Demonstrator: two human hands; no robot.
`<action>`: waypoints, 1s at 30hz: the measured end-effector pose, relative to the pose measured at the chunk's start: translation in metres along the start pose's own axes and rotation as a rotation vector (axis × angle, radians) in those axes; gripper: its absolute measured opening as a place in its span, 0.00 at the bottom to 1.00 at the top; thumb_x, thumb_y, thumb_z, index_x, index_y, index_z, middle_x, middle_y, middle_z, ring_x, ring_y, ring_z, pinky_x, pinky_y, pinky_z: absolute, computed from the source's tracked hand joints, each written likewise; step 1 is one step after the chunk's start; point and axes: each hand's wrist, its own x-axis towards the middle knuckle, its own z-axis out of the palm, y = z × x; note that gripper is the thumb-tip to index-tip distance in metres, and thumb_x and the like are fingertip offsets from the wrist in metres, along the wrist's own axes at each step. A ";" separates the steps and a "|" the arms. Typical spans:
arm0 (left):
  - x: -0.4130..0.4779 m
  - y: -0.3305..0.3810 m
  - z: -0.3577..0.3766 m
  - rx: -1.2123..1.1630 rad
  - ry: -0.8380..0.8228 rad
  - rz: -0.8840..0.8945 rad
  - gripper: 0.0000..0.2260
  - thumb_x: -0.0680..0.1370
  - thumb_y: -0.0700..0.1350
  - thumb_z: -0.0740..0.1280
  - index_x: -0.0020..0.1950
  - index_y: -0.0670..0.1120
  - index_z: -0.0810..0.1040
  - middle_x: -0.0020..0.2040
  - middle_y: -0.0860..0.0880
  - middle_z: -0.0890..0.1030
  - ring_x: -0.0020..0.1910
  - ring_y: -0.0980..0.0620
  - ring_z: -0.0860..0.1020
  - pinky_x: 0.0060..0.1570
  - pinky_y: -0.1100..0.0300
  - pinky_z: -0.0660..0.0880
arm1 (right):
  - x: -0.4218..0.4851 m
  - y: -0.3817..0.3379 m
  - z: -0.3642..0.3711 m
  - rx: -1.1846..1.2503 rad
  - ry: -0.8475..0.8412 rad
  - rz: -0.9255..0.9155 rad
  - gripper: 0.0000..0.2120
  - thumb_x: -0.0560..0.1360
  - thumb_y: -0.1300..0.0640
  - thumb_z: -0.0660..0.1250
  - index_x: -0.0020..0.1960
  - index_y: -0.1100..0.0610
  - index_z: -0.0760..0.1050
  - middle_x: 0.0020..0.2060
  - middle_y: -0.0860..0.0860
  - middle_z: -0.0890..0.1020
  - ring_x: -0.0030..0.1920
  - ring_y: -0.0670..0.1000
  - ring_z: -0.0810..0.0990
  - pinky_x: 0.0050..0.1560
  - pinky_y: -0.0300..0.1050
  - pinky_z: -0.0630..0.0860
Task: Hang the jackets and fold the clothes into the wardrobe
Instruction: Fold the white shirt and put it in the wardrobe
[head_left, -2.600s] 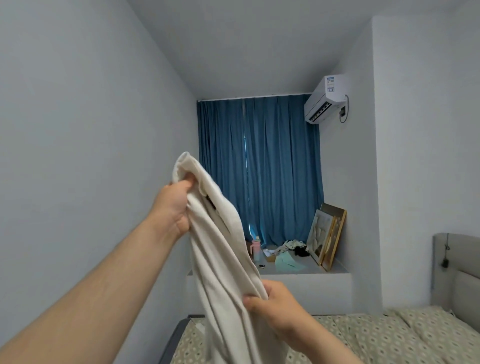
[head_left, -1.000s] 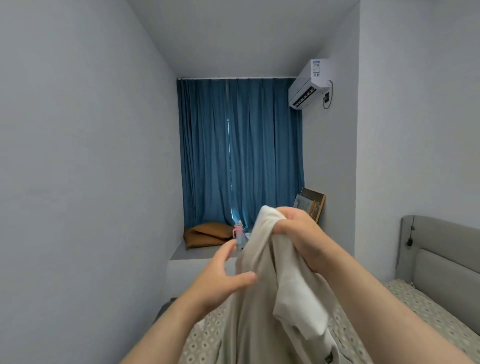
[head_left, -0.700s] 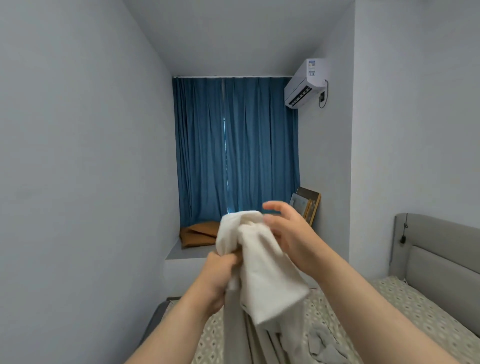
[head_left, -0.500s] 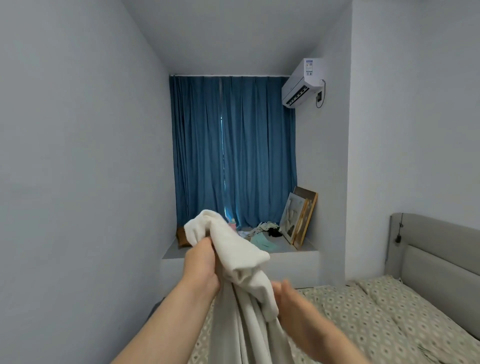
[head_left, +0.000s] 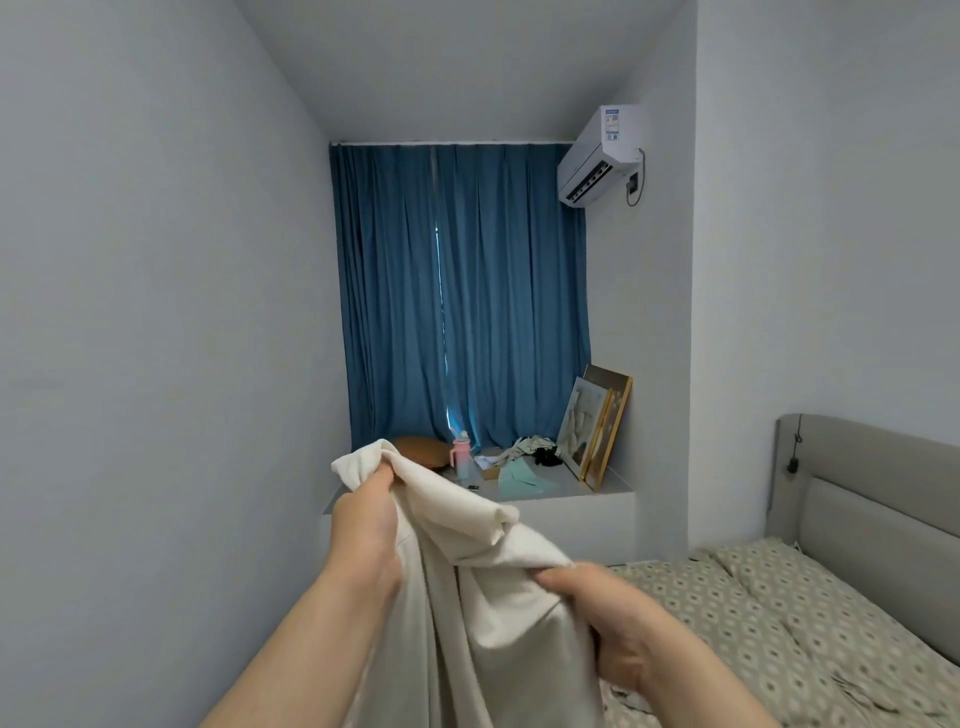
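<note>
Garment (head_left: 462, 525), cream, held up: left hand (head_left: 363, 535) pinching top edge at 10 o'clock, right hand (head_left: 618, 629) fingers curled round bunch at 4. Next: find shoulders, pull taut.

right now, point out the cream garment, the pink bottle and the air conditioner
cream garment (head_left: 457, 514), head view, on the fold near its top
pink bottle (head_left: 461, 458), head view, on its body
air conditioner (head_left: 595, 153), head view, on its white front
</note>
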 end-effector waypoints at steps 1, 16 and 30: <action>0.009 -0.004 -0.009 0.073 0.001 -0.021 0.24 0.63 0.49 0.72 0.57 0.43 0.79 0.50 0.41 0.84 0.51 0.41 0.82 0.58 0.42 0.77 | 0.000 -0.007 -0.001 0.055 0.012 -0.096 0.12 0.78 0.64 0.62 0.57 0.62 0.81 0.48 0.62 0.85 0.45 0.58 0.85 0.47 0.48 0.80; -0.060 -0.033 0.004 0.509 -0.532 0.285 0.13 0.67 0.47 0.68 0.49 0.46 0.81 0.43 0.49 0.85 0.42 0.54 0.82 0.42 0.60 0.78 | -0.007 -0.065 0.022 0.110 -0.225 -0.499 0.20 0.68 0.68 0.67 0.60 0.62 0.75 0.49 0.62 0.82 0.46 0.57 0.81 0.42 0.48 0.79; -0.048 -0.011 0.014 -0.360 -0.439 -0.241 0.06 0.81 0.41 0.62 0.52 0.43 0.78 0.32 0.44 0.81 0.36 0.42 0.83 0.46 0.42 0.80 | -0.017 0.052 0.037 -0.461 -0.092 -0.522 0.38 0.56 0.35 0.78 0.64 0.36 0.72 0.57 0.37 0.80 0.58 0.38 0.79 0.57 0.35 0.75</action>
